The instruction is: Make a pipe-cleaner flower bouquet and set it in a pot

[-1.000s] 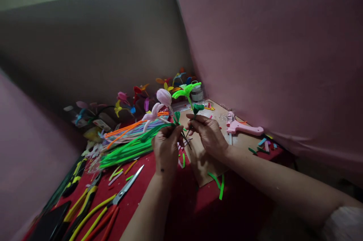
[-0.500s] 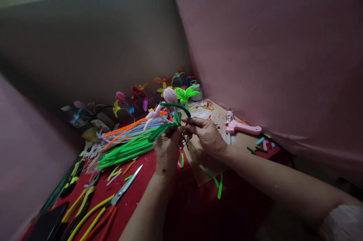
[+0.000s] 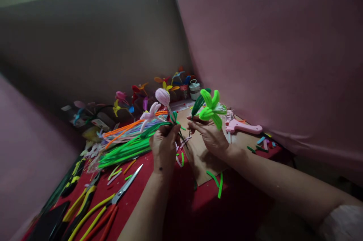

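Note:
My left hand (image 3: 163, 146) is closed round the stems of a pipe-cleaner flower with a pale pink bud (image 3: 162, 96) and pink petals. My right hand (image 3: 210, 133) pinches a dark green pipe cleaner (image 3: 197, 105) that carries a bright green flower (image 3: 212, 109), swung out to the right above my knuckles. Both hands hover close together over the red tabletop (image 3: 235, 207) and a brown cardboard sheet (image 3: 202, 163).
A bundle of green, orange and purple pipe cleaners (image 3: 124, 142) lies left of my hands. Scissors (image 3: 127, 184), pliers with yellow and red handles (image 3: 85, 214) and a pink glue gun (image 3: 244, 127) lie around. Finished flowers (image 3: 136, 97) and a small jar (image 3: 194, 89) stand at the back. Pink walls close in.
The bright green flower has swung from the back middle to the right, over my right hand. The dark green pipe cleaner went from arching between my hands to pointing up. My left hand barely moved.

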{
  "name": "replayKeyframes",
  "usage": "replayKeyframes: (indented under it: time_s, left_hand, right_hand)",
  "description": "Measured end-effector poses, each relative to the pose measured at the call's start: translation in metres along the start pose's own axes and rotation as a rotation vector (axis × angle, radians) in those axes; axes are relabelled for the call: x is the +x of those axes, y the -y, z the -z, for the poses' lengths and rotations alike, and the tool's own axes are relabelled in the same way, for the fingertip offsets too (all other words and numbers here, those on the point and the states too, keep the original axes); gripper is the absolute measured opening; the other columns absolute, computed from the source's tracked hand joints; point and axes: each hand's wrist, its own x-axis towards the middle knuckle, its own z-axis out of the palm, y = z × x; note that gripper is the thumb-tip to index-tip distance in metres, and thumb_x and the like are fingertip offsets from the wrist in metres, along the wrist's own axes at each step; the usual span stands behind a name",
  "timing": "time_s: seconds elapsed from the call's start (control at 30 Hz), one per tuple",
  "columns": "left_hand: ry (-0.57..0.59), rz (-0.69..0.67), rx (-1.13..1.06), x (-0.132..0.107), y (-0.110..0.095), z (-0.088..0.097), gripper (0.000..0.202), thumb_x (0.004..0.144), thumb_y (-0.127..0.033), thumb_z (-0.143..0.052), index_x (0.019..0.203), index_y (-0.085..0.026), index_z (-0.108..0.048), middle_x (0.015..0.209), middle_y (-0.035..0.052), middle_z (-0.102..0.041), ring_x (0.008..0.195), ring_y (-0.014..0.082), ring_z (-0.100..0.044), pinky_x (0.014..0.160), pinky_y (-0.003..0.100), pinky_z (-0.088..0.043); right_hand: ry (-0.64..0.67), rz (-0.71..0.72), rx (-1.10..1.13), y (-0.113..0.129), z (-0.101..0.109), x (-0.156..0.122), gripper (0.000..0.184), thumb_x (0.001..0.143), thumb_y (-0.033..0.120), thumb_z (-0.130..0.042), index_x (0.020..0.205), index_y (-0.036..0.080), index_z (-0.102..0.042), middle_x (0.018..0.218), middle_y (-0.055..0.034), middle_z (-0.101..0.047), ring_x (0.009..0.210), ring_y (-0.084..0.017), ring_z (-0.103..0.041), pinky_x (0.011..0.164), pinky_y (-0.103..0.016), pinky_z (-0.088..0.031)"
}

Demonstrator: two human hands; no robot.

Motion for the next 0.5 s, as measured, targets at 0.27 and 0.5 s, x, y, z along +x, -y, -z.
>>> replayKeyframes:
  time_s: [0.27, 0.5]
  left_hand:
    - [0.019, -0.025, 0.116, -0.0053, -0.0058, -0.0032, 0.024, 0.069, -0.032, -0.067, 0.052, -0.016, -0.058, 0.041, -0.0040, -0.051, 0.040, 0.0083, -0.045, 0.045, 0.021, -0.037]
    - [0.075, -0.009, 0.003, -0.0048, -0.0024, -0.0035, 0.020, 0.066, -0.029, -0.069, 0.055, -0.015, -0.060, 0.042, -0.0038, -0.050, 0.037, 0.0078, -0.044, 0.040, 0.021, -0.034]
  right_hand:
    - [0.112, -0.144, 0.025, 0.0019, -0.0012, -0.0038, 0.021, 0.065, 0.033, -0.074, 0.070, 0.013, -0.069, 0.057, 0.0006, -0.058, 0.053, -0.009, -0.049, 0.050, -0.023, -0.039]
    - [0.201, -0.114, 0.071, 0.0020, -0.0008, -0.0036, 0.023, 0.064, 0.037, -0.074, 0.066, 0.016, -0.068, 0.059, 0.0020, -0.059, 0.055, -0.010, -0.052, 0.054, -0.024, -0.042]
